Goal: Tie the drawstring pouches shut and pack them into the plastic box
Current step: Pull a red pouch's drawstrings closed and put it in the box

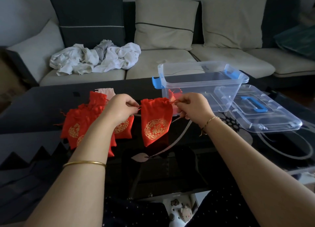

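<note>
Left forearm (81, 184): bare from the wrist down to the lower edge of the view.
Left bangle (84, 164): plain, smooth, thin gold ring round the forearm, at 7 o'clock from the left hand (121, 110), well apart from the wrist.
Right forearm (255, 167): bare as well.
Right bracelet (211, 119): finer gold band at the wrist, at 4 o'clock from the right hand (192, 107); a darker strand dipping below it, too small to tell more.
Garment (129, 214): dark navy fabric strewn with small pale dots, over the lap at 6 o'clock of the view.
</note>
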Action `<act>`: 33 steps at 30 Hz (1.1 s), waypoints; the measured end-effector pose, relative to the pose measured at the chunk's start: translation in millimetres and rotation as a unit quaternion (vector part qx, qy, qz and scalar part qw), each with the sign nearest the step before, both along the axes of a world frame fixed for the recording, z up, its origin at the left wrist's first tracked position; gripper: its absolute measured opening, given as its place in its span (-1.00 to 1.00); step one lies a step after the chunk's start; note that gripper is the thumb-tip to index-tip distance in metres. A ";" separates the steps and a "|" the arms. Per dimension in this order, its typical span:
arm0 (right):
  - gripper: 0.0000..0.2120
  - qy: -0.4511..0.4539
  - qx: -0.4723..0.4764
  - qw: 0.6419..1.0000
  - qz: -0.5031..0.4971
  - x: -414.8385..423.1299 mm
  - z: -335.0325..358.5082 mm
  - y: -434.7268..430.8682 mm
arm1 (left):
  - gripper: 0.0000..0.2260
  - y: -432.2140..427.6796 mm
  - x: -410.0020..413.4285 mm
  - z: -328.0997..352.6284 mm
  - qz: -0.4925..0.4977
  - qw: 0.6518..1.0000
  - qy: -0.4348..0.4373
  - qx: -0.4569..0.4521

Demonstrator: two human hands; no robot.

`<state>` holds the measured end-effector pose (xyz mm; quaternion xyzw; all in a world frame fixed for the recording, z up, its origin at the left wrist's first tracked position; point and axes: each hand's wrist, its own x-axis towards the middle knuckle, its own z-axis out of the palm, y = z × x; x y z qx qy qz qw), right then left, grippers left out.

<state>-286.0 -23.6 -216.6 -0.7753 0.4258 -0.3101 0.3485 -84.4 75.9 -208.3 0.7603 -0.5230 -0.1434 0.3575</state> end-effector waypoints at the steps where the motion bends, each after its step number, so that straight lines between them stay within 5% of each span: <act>1: -0.88 0.005 -0.010 1.000 -0.012 0.4 -0.6 -0.3 | -0.82 0.9 1.5 -0.1 0.009 1.000 -0.006 -0.007; 15: -0.82 0.063 -0.103 0.988 -0.094 -4.5 3.6 -4.7 | -0.92 5.5 6.9 2.5 0.132 0.981 0.010 -0.143; 18: -0.79 -0.044 0.035 0.997 -0.059 -5.1 6.6 -1.1 | -0.93 8.2 4.7 3.2 0.154 0.975 -0.036 -0.153; 19: -0.79 -0.129 0.152 0.979 -0.042 -4.7 8.8 0.7 | -0.92 8.9 4.4 3.5 0.156 0.974 -0.044 -0.159; 21: -0.75 -0.283 0.367 0.886 -0.019 -5.0 12.7 2.4 | -0.88 9.0 4.0 3.9 0.154 0.973 -0.055 -0.164; 25: -0.66 -0.363 0.514 0.778 -0.008 -4.8 12.9 0.1 | -0.72 7.0 3.4 2.7 0.133 0.982 -0.078 -0.110; 28: -0.65 -0.460 0.537 0.706 -0.042 -5.0 11.7 -5.7 | -0.66 1.3 8.2 3.8 0.187 0.971 0.121 -0.084; 31: -0.67 -0.533 0.524 0.656 -0.105 -7.8 9.1 -12.4 | -0.69 0.9 9.5 11.0 0.246 0.851 0.453 -0.097; 33: -0.68 -0.529 0.499 0.676 -0.122 -5.5 7.4 -13.0 | -0.70 1.7 8.3 14.3 0.237 0.797 0.542 -0.118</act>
